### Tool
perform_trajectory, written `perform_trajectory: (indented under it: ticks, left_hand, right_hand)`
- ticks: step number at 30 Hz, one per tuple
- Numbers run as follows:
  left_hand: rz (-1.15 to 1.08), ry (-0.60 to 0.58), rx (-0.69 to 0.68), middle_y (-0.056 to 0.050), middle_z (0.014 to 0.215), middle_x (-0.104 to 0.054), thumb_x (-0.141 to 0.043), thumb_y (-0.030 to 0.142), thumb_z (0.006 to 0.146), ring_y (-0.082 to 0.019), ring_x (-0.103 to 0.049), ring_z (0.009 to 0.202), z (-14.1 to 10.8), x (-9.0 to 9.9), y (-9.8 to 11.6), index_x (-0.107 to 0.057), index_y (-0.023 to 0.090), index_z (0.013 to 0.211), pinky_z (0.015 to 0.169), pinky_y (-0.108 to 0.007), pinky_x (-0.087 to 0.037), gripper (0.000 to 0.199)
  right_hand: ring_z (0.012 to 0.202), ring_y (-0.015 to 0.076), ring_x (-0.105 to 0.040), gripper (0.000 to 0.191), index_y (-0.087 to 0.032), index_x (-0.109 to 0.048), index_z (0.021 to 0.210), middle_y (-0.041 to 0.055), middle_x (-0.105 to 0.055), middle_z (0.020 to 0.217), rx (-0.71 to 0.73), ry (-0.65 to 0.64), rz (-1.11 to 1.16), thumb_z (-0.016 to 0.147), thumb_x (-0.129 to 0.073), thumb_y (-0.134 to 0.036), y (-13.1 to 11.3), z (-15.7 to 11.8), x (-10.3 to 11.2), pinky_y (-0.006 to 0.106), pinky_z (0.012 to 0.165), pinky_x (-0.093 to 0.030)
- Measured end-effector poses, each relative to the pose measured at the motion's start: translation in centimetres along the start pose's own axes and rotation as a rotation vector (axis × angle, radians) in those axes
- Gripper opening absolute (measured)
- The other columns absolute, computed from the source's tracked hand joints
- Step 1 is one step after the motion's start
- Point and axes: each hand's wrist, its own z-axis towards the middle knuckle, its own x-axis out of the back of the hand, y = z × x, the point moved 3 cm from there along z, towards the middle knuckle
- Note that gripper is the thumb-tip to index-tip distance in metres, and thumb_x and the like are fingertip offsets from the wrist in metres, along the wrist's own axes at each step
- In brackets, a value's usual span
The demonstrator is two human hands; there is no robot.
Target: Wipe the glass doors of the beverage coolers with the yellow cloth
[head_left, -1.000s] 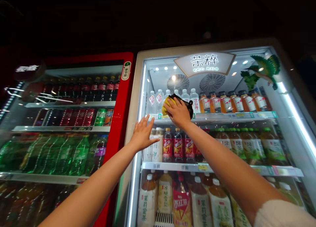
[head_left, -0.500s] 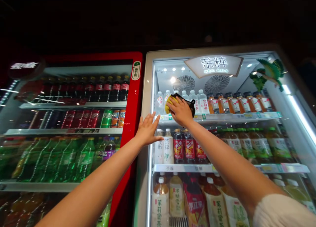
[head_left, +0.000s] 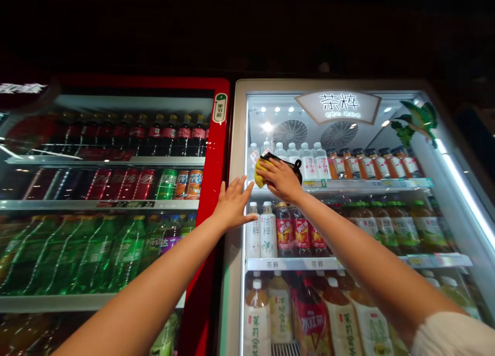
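Dark background, lit fridge (head_left: 238,139). Right hand (head_left: 285,181) grip closed over cloth (head_left: 260,178); uneven pressure could slip it. Left hand (head_left: 233,206) spread.

Dark above; right cooler (head_left: 240,124) brightly lit; lower left perhaps blurred.

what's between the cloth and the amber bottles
In the head view, clear bottles show between the cloth and the amber bottles, on the same shelf as the latter. The right hand covers part of the cloth.

The cloth (head_left: 260,176) is yellow and black, the sleeve (head_left: 452,336) cream
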Motion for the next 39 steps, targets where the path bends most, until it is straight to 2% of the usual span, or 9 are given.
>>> perform_trajectory:
  ticks: [3, 6, 9, 15, 19, 22, 29, 35, 39]
  left_hand:
    - [0.002, -0.017, -0.017, -0.015, 0.171, -0.012, -0.075, 0.060, 0.077, -0.038, -0.015, 0.157, -0.3, -0.1, -0.4, -0.019, 0.029, 0.162, 0.124, -0.063, -0.010, 0.107]
    - [-0.001, -0.020, -0.027, -0.014, 0.171, -0.013, -0.076, 0.060, 0.076, -0.038, -0.015, 0.157, -0.4, 0.0, -0.6, -0.021, 0.029, 0.162, 0.125, -0.062, -0.011, 0.107]
    - [0.001, -0.013, -0.030, -0.015, 0.171, -0.013, -0.074, 0.058, 0.079, -0.037, -0.014, 0.157, -0.8, 0.0, -0.4, -0.020, 0.028, 0.162, 0.125, -0.061, -0.013, 0.103]
    - [0.010, -0.040, -0.060, -0.020, 0.170, -0.014, -0.065, 0.047, 0.088, -0.033, -0.013, 0.158, -2.7, -0.2, 0.2, -0.023, 0.018, 0.159, 0.127, -0.050, -0.018, 0.088]
    - [-0.018, -0.032, -0.075, -0.020, 0.169, -0.017, -0.065, 0.042, 0.088, -0.032, -0.015, 0.157, -3.6, -0.3, 0.5, -0.022, 0.016, 0.158, 0.124, -0.044, -0.028, 0.086]
    - [0.004, -0.028, -0.071, -0.023, 0.168, -0.022, -0.063, 0.037, 0.089, -0.032, -0.018, 0.157, -4.2, -0.5, 0.8, -0.027, 0.012, 0.155, 0.124, -0.043, -0.029, 0.079]
    - [-0.005, 0.022, -0.116, -0.022, 0.167, -0.025, -0.063, 0.029, 0.088, -0.031, -0.021, 0.156, -6.3, -1.2, 1.1, -0.028, 0.015, 0.154, 0.123, -0.046, -0.032, 0.076]
    - [-0.017, -0.003, -0.109, -0.022, 0.165, -0.029, -0.062, 0.024, 0.088, -0.031, -0.026, 0.155, -6.8, -1.1, 1.3, -0.030, 0.015, 0.153, 0.120, -0.046, -0.037, 0.073]
    - [-0.015, -0.046, -0.117, -0.022, 0.161, -0.037, -0.056, 0.015, 0.088, -0.028, -0.033, 0.152, -7.9, -0.9, 1.7, -0.033, 0.014, 0.149, 0.120, -0.045, -0.037, 0.065]
  right_hand:
    - [0.139, 0.0266, -0.049, 0.046, -0.032, -0.071, 0.125, -0.0012, -0.062, 0.145, 0.096, -0.013, 0.044, 0.082, -0.061, -0.017, 0.8, -1.7, 1.0, 0.048, 0.117, -0.040]
    - [0.127, 0.0290, -0.058, 0.040, -0.029, -0.076, 0.116, 0.0036, -0.067, 0.136, -0.116, 0.094, -0.013, 0.082, -0.061, -0.014, 2.1, -0.1, 1.6, 0.048, 0.108, -0.047]
    - [0.135, 0.0330, -0.052, 0.045, -0.027, -0.070, 0.129, 0.0068, -0.061, 0.145, -0.245, 0.129, -0.057, 0.088, -0.058, -0.014, 0.7, 2.7, 0.4, 0.054, 0.113, -0.042]
    - [0.142, 0.0279, -0.048, 0.040, -0.031, -0.070, 0.129, 0.0005, -0.060, 0.148, 0.083, 0.012, 0.062, 0.090, -0.063, -0.025, -1.6, 2.2, -0.9, 0.050, 0.118, -0.039]
    - [0.130, 0.0266, -0.058, 0.035, -0.027, -0.076, 0.118, 0.0026, -0.068, 0.136, -0.063, 0.111, 0.091, 0.086, -0.064, -0.019, 0.6, 4.1, -0.2, 0.046, 0.112, -0.046]
    - [0.138, 0.0296, -0.052, 0.043, -0.026, -0.072, 0.127, 0.0043, -0.063, 0.144, -0.176, 0.131, 0.046, 0.088, -0.058, -0.014, -0.6, 6.2, -1.3, 0.052, 0.117, -0.040]
    - [0.135, 0.0251, -0.056, 0.039, -0.030, -0.075, 0.120, 0.0007, -0.068, 0.138, 0.232, 0.019, 0.159, 0.089, -0.059, -0.013, -4.4, 4.6, -2.8, 0.045, 0.115, -0.044]
    - [0.139, 0.0281, -0.052, 0.035, -0.027, -0.074, 0.123, 0.0047, -0.063, 0.143, -0.033, 0.080, 0.149, 0.095, -0.056, -0.015, -3.4, 8.7, -3.0, 0.050, 0.118, -0.040]
    - [0.135, 0.0251, -0.055, 0.033, -0.028, -0.075, 0.122, 0.0035, -0.067, 0.139, 0.141, 0.045, 0.191, 0.095, -0.058, -0.018, -5.9, 6.0, -4.0, 0.044, 0.114, -0.043]
